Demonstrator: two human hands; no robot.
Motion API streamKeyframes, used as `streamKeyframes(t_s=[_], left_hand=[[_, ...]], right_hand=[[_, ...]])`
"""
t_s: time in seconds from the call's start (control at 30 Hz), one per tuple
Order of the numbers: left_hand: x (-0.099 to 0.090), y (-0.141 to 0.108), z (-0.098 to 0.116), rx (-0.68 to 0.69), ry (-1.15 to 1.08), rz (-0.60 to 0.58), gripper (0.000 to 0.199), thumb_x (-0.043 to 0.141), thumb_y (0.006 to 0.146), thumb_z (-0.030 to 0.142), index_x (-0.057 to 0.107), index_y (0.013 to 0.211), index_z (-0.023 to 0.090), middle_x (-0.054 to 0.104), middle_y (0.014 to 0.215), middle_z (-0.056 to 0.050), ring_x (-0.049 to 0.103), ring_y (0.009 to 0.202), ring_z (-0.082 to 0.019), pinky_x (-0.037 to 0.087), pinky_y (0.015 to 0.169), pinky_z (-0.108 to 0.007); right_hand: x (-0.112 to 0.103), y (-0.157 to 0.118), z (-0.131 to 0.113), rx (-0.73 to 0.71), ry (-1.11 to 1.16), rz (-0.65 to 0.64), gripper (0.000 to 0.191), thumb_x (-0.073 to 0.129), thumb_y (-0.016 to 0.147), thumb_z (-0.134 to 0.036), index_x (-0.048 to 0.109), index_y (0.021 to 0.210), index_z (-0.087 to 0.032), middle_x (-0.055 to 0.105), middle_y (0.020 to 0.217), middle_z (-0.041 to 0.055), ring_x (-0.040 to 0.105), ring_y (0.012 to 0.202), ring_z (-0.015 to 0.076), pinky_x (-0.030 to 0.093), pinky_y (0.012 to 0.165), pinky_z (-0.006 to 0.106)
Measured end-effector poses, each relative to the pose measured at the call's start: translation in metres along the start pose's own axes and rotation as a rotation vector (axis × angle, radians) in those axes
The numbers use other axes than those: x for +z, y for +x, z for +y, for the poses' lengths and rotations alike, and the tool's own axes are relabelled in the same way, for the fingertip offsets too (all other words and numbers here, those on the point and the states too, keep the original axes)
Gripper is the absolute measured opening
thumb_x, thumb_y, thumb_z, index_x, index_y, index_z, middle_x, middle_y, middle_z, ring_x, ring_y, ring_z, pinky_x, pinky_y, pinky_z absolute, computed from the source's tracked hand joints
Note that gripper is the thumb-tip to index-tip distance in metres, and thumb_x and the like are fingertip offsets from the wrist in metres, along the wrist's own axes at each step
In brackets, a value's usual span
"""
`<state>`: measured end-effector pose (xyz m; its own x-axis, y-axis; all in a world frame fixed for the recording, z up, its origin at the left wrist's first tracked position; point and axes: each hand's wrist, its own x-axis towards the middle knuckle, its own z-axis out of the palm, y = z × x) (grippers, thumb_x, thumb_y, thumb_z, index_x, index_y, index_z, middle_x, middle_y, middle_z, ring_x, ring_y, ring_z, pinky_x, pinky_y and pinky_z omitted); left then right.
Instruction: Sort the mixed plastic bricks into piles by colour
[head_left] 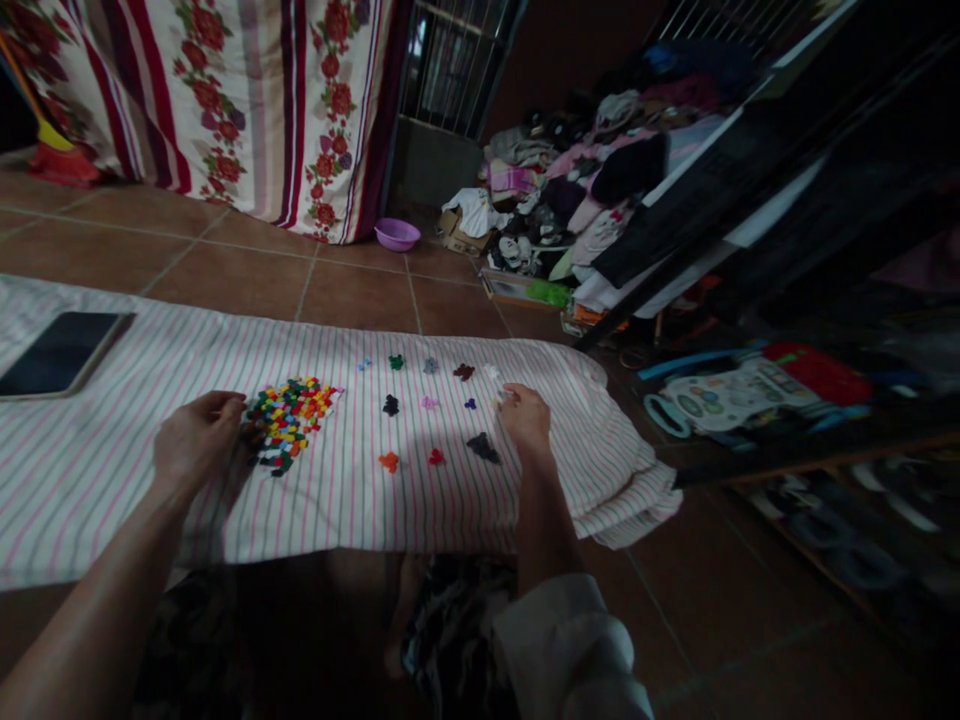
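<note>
a person's two bare hands reach over a surface covered with a striped cloth, the left hand at the near-left edge of a mixed heap of small coloured pieces, the right hand beside a white cluster at the right end of the sorted groups. the left fingers are curled, their tips close together; whether they pinch a piece cannot be told. the right fingers are bent with the tips near one another, and whatever they may hold is too small to make out. between the hands lie further groups, each of one colour and set well apart, among them a black cluster, an orange cluster, a red cluster and a dark grey cluster. the pieces look like hard plastic, probably very light, stiff and hard to break, but smooth enough to slip or roll from a loose grip. a single piece would best be taken by its opposite sides between thumb and forefinger tips, from the heap's loose edge, with light pressure; a broad grab would likely scatter its neighbours over the soft cloth.
</note>
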<state>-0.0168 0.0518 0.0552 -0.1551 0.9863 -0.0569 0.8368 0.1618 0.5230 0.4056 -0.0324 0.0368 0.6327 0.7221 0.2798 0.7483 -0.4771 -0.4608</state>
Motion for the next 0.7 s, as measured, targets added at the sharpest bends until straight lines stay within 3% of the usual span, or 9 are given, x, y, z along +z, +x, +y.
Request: streamKeyframes(t_s=[0.1, 0.37, 0.5, 0.7], left_hand=[[-0.008, -0.008, 0.013, -0.092, 0.037, -0.056, 0.043, 0.04, 0.087, 0.044, 0.067, 0.112, 0.02, 0.072, 0.106, -0.012, 0.065, 0.099, -0.032, 0.047, 0.076, -0.038], [-0.008, -0.006, 0.015, -0.104, 0.06, -0.089, 0.042, 0.042, 0.087, 0.037, 0.067, 0.115, 0.019, 0.073, 0.105, -0.011, 0.065, 0.101, -0.029, 0.048, 0.082, -0.036], [-0.005, -0.003, 0.009, -0.083, 0.048, -0.07, 0.041, 0.042, 0.086, 0.037, 0.068, 0.113, 0.021, 0.074, 0.101, -0.01, 0.067, 0.097, -0.026, 0.049, 0.08, -0.033], [-0.004, -0.001, 0.0, -0.034, 0.047, -0.075, 0.042, 0.042, 0.085, 0.038, 0.069, 0.112, 0.02, 0.074, 0.1, -0.01, 0.068, 0.092, -0.025, 0.05, 0.077, -0.032]], right_hand=[[0.002, -0.008, -0.027, -0.099, 0.161, -0.017, 0.031, 0.049, 0.081, -0.019, 0.071, 0.104, -0.018, 0.072, 0.098, 0.0088, 0.066, 0.09, 0.02, 0.049, 0.088, 0.032], [0.024, -0.052, -0.111, -0.483, 0.304, -0.35, 0.023, 0.054, 0.082, -0.018, 0.072, 0.095, -0.02, 0.072, 0.089, 0.0035, 0.064, 0.081, 0.0156, 0.048, 0.078, 0.027], [0.042, -0.076, -0.138, -0.685, 0.327, -0.485, 0.022, 0.053, 0.085, -0.015, 0.072, 0.095, -0.02, 0.07, 0.089, 0.0028, 0.062, 0.083, 0.0144, 0.046, 0.079, 0.026], [0.068, -0.1, -0.165, -0.881, 0.268, -0.565, 0.022, 0.052, 0.089, -0.014, 0.071, 0.101, -0.017, 0.067, 0.094, 0.0071, 0.061, 0.087, 0.0163, 0.045, 0.083, 0.028]])
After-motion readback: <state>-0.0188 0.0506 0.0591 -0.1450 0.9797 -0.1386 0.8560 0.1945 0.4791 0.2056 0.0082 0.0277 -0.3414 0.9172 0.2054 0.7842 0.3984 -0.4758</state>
